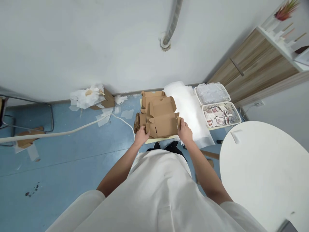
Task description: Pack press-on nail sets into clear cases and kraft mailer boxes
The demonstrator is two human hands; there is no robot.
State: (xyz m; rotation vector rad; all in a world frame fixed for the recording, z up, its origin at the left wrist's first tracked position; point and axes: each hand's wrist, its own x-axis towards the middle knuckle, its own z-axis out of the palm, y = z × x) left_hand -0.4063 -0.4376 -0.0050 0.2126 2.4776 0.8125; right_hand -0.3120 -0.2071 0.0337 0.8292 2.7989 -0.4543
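Cardboard box (166, 124), creased, unfolded: left hand (142, 135) and right hand (185, 131) grip opposite flap edges; smooth floor (79, 167) extends outward from the left hand.

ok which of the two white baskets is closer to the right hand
The front basket, near the round table and filled with small printed packets, is closer to the right hand; the back basket holds clear plastic.

Both bare forearms (122, 165) angle forward and inward, the left hand (141, 136) and right hand (185, 131) apart, each with fingers (182, 123) curled in a grip.
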